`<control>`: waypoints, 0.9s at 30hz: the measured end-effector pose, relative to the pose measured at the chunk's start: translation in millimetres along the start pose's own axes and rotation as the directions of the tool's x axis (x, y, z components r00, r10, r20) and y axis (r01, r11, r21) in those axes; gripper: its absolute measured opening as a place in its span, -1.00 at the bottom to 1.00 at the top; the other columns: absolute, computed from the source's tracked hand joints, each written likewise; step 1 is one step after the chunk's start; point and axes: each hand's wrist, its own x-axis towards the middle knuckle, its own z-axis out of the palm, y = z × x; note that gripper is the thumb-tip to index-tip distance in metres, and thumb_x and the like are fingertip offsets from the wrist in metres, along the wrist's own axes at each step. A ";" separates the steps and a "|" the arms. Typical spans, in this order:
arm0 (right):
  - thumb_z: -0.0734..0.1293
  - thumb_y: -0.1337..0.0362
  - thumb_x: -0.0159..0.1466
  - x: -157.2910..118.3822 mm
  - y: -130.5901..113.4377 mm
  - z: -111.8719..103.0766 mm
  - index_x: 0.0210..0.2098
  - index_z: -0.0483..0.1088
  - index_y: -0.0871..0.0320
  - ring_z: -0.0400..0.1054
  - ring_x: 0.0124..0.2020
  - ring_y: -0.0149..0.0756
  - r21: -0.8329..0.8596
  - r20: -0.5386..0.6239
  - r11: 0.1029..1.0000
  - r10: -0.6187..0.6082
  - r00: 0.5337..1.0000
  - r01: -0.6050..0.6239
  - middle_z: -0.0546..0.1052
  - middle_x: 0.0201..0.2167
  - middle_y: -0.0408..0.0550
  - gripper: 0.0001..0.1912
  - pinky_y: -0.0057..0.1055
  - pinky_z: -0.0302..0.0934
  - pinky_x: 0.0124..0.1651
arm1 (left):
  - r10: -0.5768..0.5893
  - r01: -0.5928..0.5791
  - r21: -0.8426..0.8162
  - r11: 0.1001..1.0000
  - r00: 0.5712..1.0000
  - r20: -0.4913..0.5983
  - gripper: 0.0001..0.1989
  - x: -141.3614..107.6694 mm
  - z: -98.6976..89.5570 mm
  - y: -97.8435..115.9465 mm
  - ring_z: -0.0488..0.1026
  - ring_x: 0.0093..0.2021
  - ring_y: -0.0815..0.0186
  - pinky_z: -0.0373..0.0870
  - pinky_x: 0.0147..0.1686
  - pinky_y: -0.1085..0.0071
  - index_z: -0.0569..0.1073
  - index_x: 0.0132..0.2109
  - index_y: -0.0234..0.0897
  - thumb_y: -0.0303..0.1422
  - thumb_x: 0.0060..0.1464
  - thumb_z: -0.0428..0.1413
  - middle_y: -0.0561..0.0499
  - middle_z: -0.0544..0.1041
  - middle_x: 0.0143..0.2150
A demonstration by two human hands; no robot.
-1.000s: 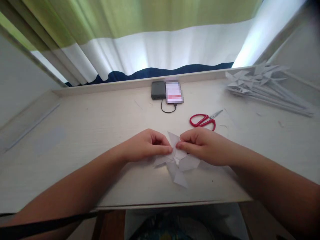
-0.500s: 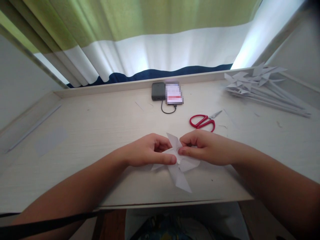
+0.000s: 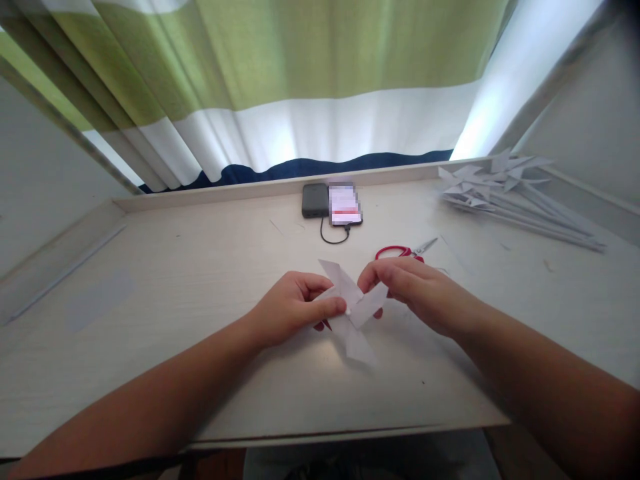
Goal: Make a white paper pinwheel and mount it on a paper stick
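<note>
Left hand (image 3: 290, 310) pinches the paper pinwheel (image 3: 359, 313) between thumb and fingers; right hand (image 3: 417, 287), partly curled, is at its right blade, grip not determinable. White desk (image 3: 225, 267): beneath both hands. Stick-mounted pinwheels (image 3: 473, 177): piled at far right. Paper pinwheel: between the hands, near the front edge. Red scissors (image 3: 416, 254): just beyond right hand, partly hidden.
</note>
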 end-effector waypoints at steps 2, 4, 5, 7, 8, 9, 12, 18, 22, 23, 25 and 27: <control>0.21 -0.05 0.25 2.0 4.1 1.9 -0.40 0.41 0.20 0.35 -0.40 -0.31 0.088 -0.016 0.996 -0.034 0.999 0.035 0.47 -0.49 -0.07 -0.58 -0.35 0.22 -0.25 | 0.028 -0.030 -0.011 0.999 0.991 -0.133 -0.74 0.4 0.5 0.5 0.35 -0.54 0.47 0.30 -0.54 0.55 0.52 -0.30 -0.38 -0.22 0.01 0.19 0.05 0.46 -0.50; 0.34 0.04 0.18 3.8 6.7 8.0 -0.35 0.41 0.20 0.37 -0.38 -0.30 0.144 -0.004 0.989 -0.015 1.000 0.015 0.49 -0.45 -0.07 -0.68 -0.36 0.23 -0.27 | 0.055 -0.058 -0.005 0.998 0.974 -0.218 -0.75 -0.1 2.3 1.8 0.36 -0.55 0.48 0.31 -0.54 0.57 0.51 -0.33 -0.38 -0.23 0.03 0.18 0.05 0.47 -0.51; 0.38 0.09 0.15 4.5 7.4 12.1 -0.32 0.41 0.20 0.37 -0.38 -0.30 0.165 -0.009 0.986 0.003 1.000 -0.002 0.49 -0.43 -0.07 -0.72 -0.37 0.23 -0.29 | 0.070 -0.072 0.001 0.997 0.968 -0.242 -0.76 -0.5 3.6 2.5 0.36 -0.55 0.48 0.31 -0.54 0.58 0.51 -0.34 -0.38 -0.23 0.03 0.17 0.06 0.47 -0.52; 0.40 0.17 0.13 5.2 7.8 20.5 -0.28 0.41 0.20 0.38 -0.39 -0.31 0.185 -0.049 0.982 0.042 0.998 -0.032 0.51 -0.40 -0.06 -0.75 -0.39 0.23 -0.34 | 0.101 -0.099 0.018 0.995 0.957 -0.272 -0.77 -1.6 6.2 3.1 0.37 -0.56 0.49 0.30 -0.55 0.59 0.51 -0.36 -0.37 -0.24 0.03 0.18 0.07 0.47 -0.54; 0.40 0.18 0.14 5.2 7.6 23.9 -0.28 0.42 0.20 0.38 -0.39 -0.31 0.181 -0.075 0.983 0.056 0.996 -0.041 0.52 -0.39 -0.05 -0.77 -0.40 0.23 -0.36 | 0.113 -0.110 0.027 0.994 0.952 -0.283 -0.77 -2.1 7.5 3.0 0.37 -0.56 0.49 0.29 -0.55 0.60 0.51 -0.37 -0.37 -0.25 0.03 0.18 0.07 0.46 -0.55; 0.39 0.19 0.15 5.1 7.3 26.6 -0.29 0.43 0.20 0.38 -0.41 -0.31 0.170 -0.101 0.984 0.065 0.993 -0.047 0.53 -0.40 -0.05 -0.79 -0.42 0.22 -0.38 | 0.122 -0.117 0.035 0.993 0.948 -0.293 -0.77 -2.4 8.5 2.6 0.37 -0.56 0.49 0.29 -0.56 0.60 0.50 -0.39 -0.37 -0.25 0.02 0.19 0.08 0.46 -0.56; 0.35 0.18 0.18 4.5 6.2 29.1 -0.32 0.46 0.21 0.38 -0.43 -0.33 0.121 -0.144 0.991 0.076 0.987 -0.059 0.54 -0.42 -0.05 -0.80 -0.45 0.19 -0.43 | 0.120 -0.112 0.041 0.993 0.946 -0.300 -0.76 -3.1 10.4 0.0 0.39 -0.55 0.47 0.30 -0.55 0.58 0.49 -0.40 -0.37 -0.23 0.01 0.20 0.06 0.47 -0.56; 0.33 0.11 0.20 4.5 7.4 25.8 -0.41 0.45 0.24 0.32 -0.54 -0.38 0.057 -0.165 0.989 0.141 0.976 -0.134 0.53 -0.49 -0.04 -0.73 -0.49 0.11 -0.53 | 0.139 -0.150 -0.025 0.988 0.954 -0.264 -0.76 -5.1 11.4 -2.9 0.43 -0.48 0.41 0.36 -0.49 0.51 0.50 -0.28 -0.36 -0.29 -0.08 0.26 0.00 0.54 -0.41; 0.34 0.13 0.21 4.6 7.0 24.5 -0.46 0.42 0.22 0.25 -0.59 -0.47 0.083 -0.145 0.990 0.126 0.981 -0.115 0.48 -0.55 -0.13 -0.73 -0.54 0.05 -0.57 | 0.128 -0.140 -0.031 0.990 0.959 -0.255 -0.76 -5.5 10.7 -1.1 0.43 -0.47 0.42 0.34 -0.47 0.52 0.51 -0.25 -0.35 -0.33 -0.10 0.28 0.02 0.54 -0.42; 0.33 0.13 0.21 4.6 6.7 24.2 -0.49 0.40 0.22 0.23 -0.60 -0.49 0.094 -0.135 0.990 0.117 0.984 -0.105 0.46 -0.57 -0.15 -0.72 -0.55 0.04 -0.57 | 0.117 -0.129 -0.030 0.991 0.958 -0.260 -0.77 -5.1 10.1 -1.0 0.41 -0.49 0.43 0.33 -0.49 0.53 0.51 -0.27 -0.35 -0.32 -0.09 0.27 0.04 0.53 -0.44; 0.32 0.13 0.22 4.6 6.8 23.5 -0.54 0.37 0.21 0.20 -0.62 -0.50 0.094 -0.123 0.992 0.099 0.987 -0.088 0.42 -0.61 -0.18 -0.69 -0.55 0.03 -0.57 | 0.094 -0.110 -0.047 0.993 0.959 -0.266 -0.78 -3.5 8.6 -1.8 0.38 -0.52 0.46 0.31 -0.51 0.54 0.51 -0.29 -0.36 -0.30 -0.08 0.26 0.06 0.50 -0.48; 0.31 0.12 0.23 4.5 8.1 22.8 -0.56 0.36 0.21 0.21 -0.61 -0.49 0.085 -0.112 0.994 0.081 0.990 -0.071 0.42 -0.62 -0.18 -0.67 -0.54 0.05 -0.55 | 0.068 -0.095 -0.095 0.991 0.966 -0.249 -0.78 -1.4 7.2 -3.7 0.36 -0.53 0.47 0.31 -0.52 0.54 0.51 -0.29 -0.36 -0.29 -0.07 0.26 0.07 0.50 -0.48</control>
